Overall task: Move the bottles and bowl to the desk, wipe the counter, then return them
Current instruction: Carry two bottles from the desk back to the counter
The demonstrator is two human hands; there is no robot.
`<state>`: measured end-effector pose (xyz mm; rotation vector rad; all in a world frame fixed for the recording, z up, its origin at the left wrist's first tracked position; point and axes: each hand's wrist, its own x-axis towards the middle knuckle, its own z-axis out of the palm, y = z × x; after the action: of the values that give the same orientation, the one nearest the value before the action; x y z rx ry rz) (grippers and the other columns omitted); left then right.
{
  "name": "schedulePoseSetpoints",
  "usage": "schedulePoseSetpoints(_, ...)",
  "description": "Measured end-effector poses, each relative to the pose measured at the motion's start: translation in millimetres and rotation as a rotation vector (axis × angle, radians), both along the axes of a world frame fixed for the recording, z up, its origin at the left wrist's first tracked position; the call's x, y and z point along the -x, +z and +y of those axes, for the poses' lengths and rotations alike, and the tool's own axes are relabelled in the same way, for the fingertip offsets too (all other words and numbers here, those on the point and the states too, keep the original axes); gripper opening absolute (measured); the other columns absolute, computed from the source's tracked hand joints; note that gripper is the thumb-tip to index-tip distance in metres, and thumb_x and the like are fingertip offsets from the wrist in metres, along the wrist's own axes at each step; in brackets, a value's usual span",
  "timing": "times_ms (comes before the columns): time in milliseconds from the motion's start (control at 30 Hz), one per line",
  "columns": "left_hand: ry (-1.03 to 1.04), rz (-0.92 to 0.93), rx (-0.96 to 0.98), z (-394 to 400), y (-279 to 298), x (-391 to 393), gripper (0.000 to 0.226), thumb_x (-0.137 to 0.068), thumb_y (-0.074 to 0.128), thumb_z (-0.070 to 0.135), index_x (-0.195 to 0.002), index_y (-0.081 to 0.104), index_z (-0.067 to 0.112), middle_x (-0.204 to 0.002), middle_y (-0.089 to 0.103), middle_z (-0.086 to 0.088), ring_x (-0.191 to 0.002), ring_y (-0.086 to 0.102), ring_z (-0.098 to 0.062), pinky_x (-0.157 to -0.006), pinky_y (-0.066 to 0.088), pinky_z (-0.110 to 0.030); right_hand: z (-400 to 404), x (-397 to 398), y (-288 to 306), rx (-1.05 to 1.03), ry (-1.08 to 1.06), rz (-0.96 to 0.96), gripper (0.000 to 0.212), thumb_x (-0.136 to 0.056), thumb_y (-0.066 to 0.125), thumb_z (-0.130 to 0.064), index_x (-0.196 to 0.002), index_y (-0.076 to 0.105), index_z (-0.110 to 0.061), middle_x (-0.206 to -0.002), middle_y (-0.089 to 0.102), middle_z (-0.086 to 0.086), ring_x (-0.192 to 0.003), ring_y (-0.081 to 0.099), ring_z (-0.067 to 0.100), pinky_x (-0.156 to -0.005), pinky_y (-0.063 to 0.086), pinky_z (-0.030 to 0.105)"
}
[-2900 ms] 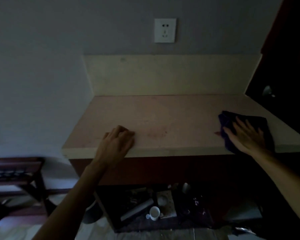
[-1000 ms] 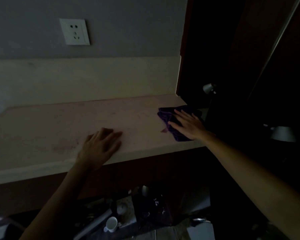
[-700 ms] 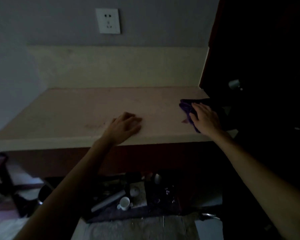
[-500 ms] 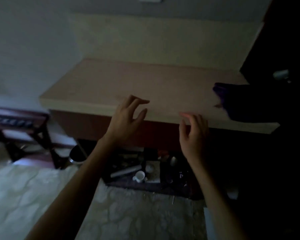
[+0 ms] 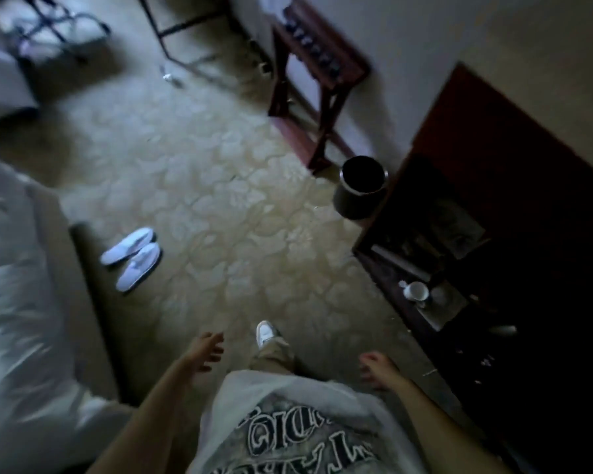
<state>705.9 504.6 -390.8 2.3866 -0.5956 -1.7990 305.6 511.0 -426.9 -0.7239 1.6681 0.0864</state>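
Note:
My view points down at the patterned carpet, turned left away from the counter. My left hand (image 5: 208, 350) hangs above the floor with loose fingers and holds nothing. My right hand (image 5: 377, 367) is also empty, fingers relaxed, near the dark cabinet (image 5: 514, 186) under the counter at the right. The countertop, the purple cloth, the bottles and the bowl are out of view. A white cup (image 5: 416, 291) sits on the cabinet's low shelf.
A round dark bin (image 5: 362, 186) stands by the cabinet's corner. A wooden luggage rack (image 5: 319, 73) is against the wall beyond it. White slippers (image 5: 132, 258) lie beside the bed (image 5: 18, 285) at left. Metal chair legs (image 5: 185, 32) show at top.
My right hand let go of the purple cloth on the counter, both hands came off the counter and dropped to my sides. My head swung left and down to the floor.

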Motion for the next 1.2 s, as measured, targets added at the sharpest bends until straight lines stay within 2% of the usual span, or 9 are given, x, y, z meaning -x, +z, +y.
schedulePoseSetpoints(100, 0.144, 0.033, -0.069, 37.1, -28.3, -47.8, 0.032, -0.100, 0.050, 0.032, -0.114, 0.061, 0.006, -0.101, 0.066, -0.018, -0.088, 0.064, -0.035, -0.083, 0.052, -0.043, -2.3, -5.4, -7.7, -0.098, -0.057, 0.099, 0.016, -0.099, 0.046, -0.010, -0.112, 0.053, -0.002, -0.077, 0.055, 0.009, -0.064, 0.053, 0.019, -0.050, 0.040, 0.026)
schedulePoseSetpoints(200, 0.171, 0.069, -0.117, 37.6, -38.4, -73.6, 0.034, -0.101, 0.049, 0.023, -0.121, 0.057, -0.003, -0.091, 0.065, -0.018, -0.073, 0.061, -0.030, -0.064, 0.051, -0.035, -28.8, -25.0, 5.4, -0.145, -0.046, 0.182, 0.015, -0.099, 0.044, -0.006, -0.099, 0.055, 0.004, -0.071, 0.053, 0.013, -0.059, 0.047, 0.022, -0.037, 0.042, 0.019)
schedulePoseSetpoints(267, 0.150, 0.056, -0.129, 18.9, -38.2, -92.4, 0.034, -0.100, 0.051, 0.027, -0.119, 0.059, -0.001, -0.088, 0.065, -0.014, -0.075, 0.061, -0.028, -0.067, 0.050, -0.035, -64.7, -45.2, 16.3, -0.140, -0.038, 0.189, 0.018, -0.099, 0.044, -0.004, -0.088, 0.056, 0.004, -0.072, 0.053, 0.014, -0.059, 0.046, 0.023, -0.046, 0.042, 0.027)
schedulePoseSetpoints(533, 0.348, -0.039, 0.185, -110.3, -5.7, -170.3, 0.022, -0.102, 0.045, 0.024, -0.109, 0.061, 0.011, -0.100, 0.066, -0.011, -0.090, 0.063, -0.025, -0.070, 0.047, -0.029, -285.9, -198.8, 29.3, 0.145, 0.222, 0.102, 0.020, -0.100, 0.045, -0.013, -0.113, 0.056, -0.002, -0.098, 0.059, 0.014, -0.069, 0.054, 0.014, -0.056, 0.039, 0.024)
schedulePoseSetpoints(667, 0.400, 0.001, 0.011, -139.2, -32.7, -196.3, 0.023, -0.102, 0.046, 0.023, -0.108, 0.062, 0.007, -0.097, 0.068, -0.015, -0.083, 0.064, -0.027, -0.070, 0.049, -0.035, -396.0, -282.1, 18.0, 0.185, 0.277, -0.006, 0.017, -0.099, 0.048, -0.019, -0.109, 0.058, -0.011, -0.090, 0.062, 0.002, -0.074, 0.057, 0.009, -0.060, 0.043, 0.024)
schedulePoseSetpoints(767, 0.451, 0.013, -0.181, -170.5, -52.9, -222.2, 0.027, -0.101, 0.048, 0.020, -0.115, 0.060, 0.000, -0.084, 0.066, -0.014, -0.068, 0.059, -0.025, -0.058, 0.042, -0.029, -469.9, -327.1, 3.8, 0.155, 0.288, -0.066, 0.014, -0.099, 0.046, -0.021, -0.107, 0.057, -0.016, -0.092, 0.063, 0.002, -0.079, 0.059, 0.012, -0.061, 0.043, 0.024)
schedulePoseSetpoints(867, 0.549, -0.046, -0.205, -242.6, -41.5, -258.4, 0.025, -0.100, 0.047, 0.014, -0.112, 0.059, -0.004, -0.083, 0.063, -0.015, -0.064, 0.056, -0.025, -0.056, 0.039, -0.027, -525.8, -350.4, 1.0, 0.103, 0.322, -0.021, 0.013, -0.099, 0.049, -0.021, -0.101, 0.059, -0.015, -0.093, 0.065, 0.010, -0.076, 0.059, 0.019, -0.061, 0.044, 0.027)
schedulePoseSetpoints(1067, 0.478, -0.084, 0.213, -481.7, -1.8, -373.0, 0.021, -0.102, 0.045, 0.018, -0.104, 0.060, 0.004, -0.085, 0.065, -0.009, -0.080, 0.061, -0.022, -0.059, 0.041, -0.023, -632.2, -374.3, -14.1, -0.075, 0.357, 0.116, 0.017, -0.097, 0.051, -0.021, -0.093, 0.062, -0.009, -0.083, 0.064, 0.012, -0.073, 0.059, 0.027, -0.067, 0.047, 0.036)
schedulePoseSetpoints(1200, 0.477, -0.018, 0.328, -617.1, 3.9, -451.0, 0.021, -0.101, 0.048, 0.025, -0.106, 0.062, 0.010, -0.087, 0.068, -0.005, -0.077, 0.063, -0.016, -0.062, 0.042, -0.026, -719.9, -422.3, -29.6, -0.148, 0.379, 0.188, 0.018, -0.097, 0.048, -0.012, -0.086, 0.055, -0.001, -0.075, 0.056, 0.016, -0.061, 0.050, 0.024, -0.056, 0.039, 0.031)
